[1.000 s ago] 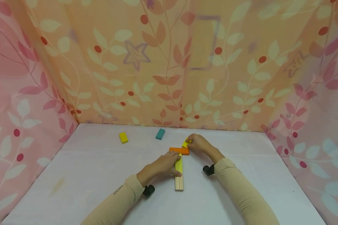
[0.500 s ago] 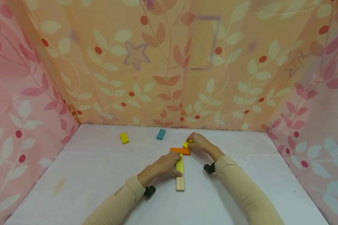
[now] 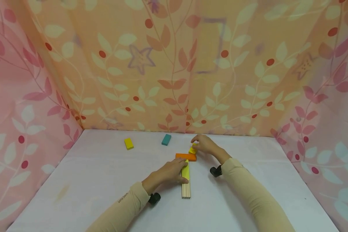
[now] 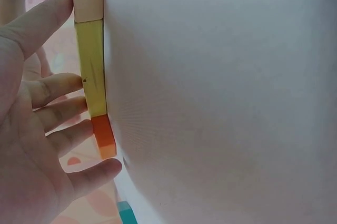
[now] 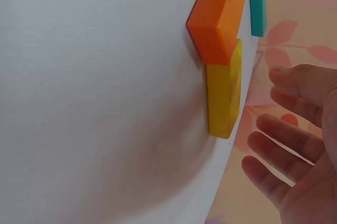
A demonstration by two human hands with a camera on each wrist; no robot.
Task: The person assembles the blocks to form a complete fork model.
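Note:
In the head view, a pale wood block (image 3: 186, 192) and a yellow block (image 3: 185, 174) lie end to end, with an orange block (image 3: 181, 156) crosswise at their far end. My left hand (image 3: 169, 171) rests along this row. The left wrist view shows its thumb (image 4: 50, 13) at the wood block and spread fingertips touching the yellow and orange blocks. A second yellow block (image 5: 221, 100) stands against the orange block's right end. Beside it is my right hand (image 5: 310, 150), whose loosely spread fingers show apart from that block in the right wrist view.
Farther back on the white table (image 3: 98, 180) lie a teal block (image 3: 166, 140) and another yellow block (image 3: 129, 144). A patterned curtain (image 3: 174, 71) closes off the back and sides. Black wrist cameras (image 3: 216, 171) hang under both sleeves.
My right hand has loosened from the second yellow block and risen slightly, so more of that block shows. My left hand has stayed at the row.

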